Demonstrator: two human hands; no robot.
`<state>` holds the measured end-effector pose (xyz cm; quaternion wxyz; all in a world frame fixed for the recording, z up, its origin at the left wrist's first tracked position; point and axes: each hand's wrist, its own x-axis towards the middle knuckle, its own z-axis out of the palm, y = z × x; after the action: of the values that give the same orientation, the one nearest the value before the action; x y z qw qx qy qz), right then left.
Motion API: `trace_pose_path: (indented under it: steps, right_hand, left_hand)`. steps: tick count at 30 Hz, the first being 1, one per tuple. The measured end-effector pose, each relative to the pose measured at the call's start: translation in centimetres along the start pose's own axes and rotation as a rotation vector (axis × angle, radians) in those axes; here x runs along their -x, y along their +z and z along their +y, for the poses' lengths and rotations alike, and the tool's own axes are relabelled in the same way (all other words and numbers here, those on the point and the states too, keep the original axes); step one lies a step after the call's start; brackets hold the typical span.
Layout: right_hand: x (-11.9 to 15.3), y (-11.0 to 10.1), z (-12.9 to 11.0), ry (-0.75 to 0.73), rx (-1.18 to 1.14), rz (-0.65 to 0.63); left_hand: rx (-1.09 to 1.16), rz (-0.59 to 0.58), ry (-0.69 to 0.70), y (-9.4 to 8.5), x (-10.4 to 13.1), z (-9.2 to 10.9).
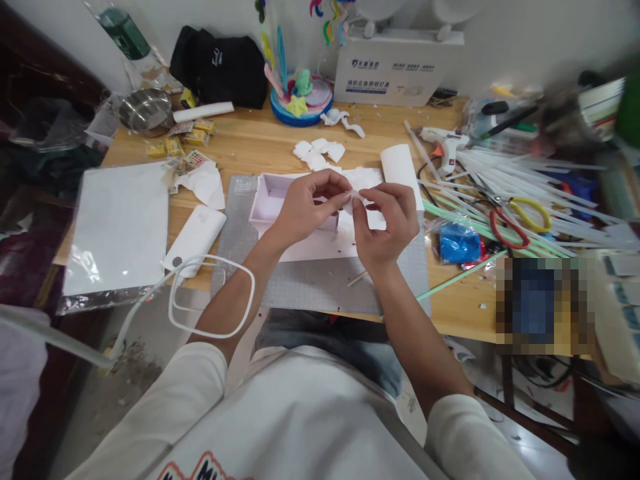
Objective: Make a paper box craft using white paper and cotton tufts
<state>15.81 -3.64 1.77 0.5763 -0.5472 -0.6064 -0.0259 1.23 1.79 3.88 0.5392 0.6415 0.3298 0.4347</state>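
Well, on your left, the pale lilac box stands with its walls up on the grey mat, so that shape looks formed. Your left hand and right hand meet at the fingertips, pinching a small white piece above the mat, not set down; its shaping seems unfinished. Torn white scraps lie loose behind, while the scissors rest farther right, unused
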Motion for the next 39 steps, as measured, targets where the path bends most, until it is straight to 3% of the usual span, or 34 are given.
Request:
trace_pose_path:
  steps: [6, 24, 31, 39]
  right_hand:
    - [0.04, 0.1, 0.68, -0.022, 0.123, 0.018]
    - [0.33, 0.07, 0.76, 0.03, 0.114, -0.058]
    - [0.36, 0.19, 0.88, -0.017, 0.082, -0.037]
    - [0.34, 0.21, 0.76, -0.097, 0.081, 0.007]
  left_hand:
    - [-0.099, 0.001, 0.03, 0.2, 0.12, -0.06]
    - [-0.126, -0.001, 0.031, 0.08, 0.12, -0.71]
    - [-0.088, -0.036, 0.034, 0.01, 0.08, -0.43]
    - [0.06, -0.087, -0.122, -0.14, 0.18, -0.25]
